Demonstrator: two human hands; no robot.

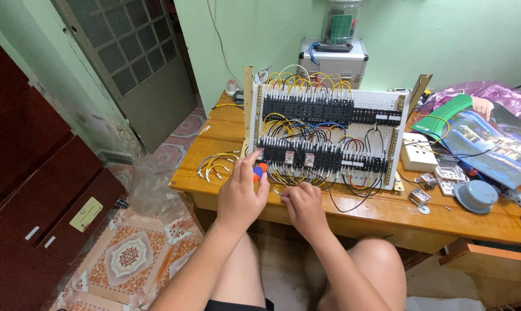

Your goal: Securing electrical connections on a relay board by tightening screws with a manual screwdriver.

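Green-walled room w/ wooden table (381,210); wiring panel being worked at its front edge.

White upright panel w/ rows of black terminal blocks and yellow/black wires (328,133) stands mid-table, leaning back betw. two side brackets. Left hand (241,194) is closed round an orange-and-blue-handled screwdriver (259,171), tip hidden at lower left row. Right hand (304,206) is pinched narrow on a thin wire end (279,192) just below panel. Wires judged light, springy, easily kinked; best gripped by insulation near the end. Panel judged stiff but tippy. Loose yellow wire bundle (215,165) lies left; free room is left of it, clutter to the right.
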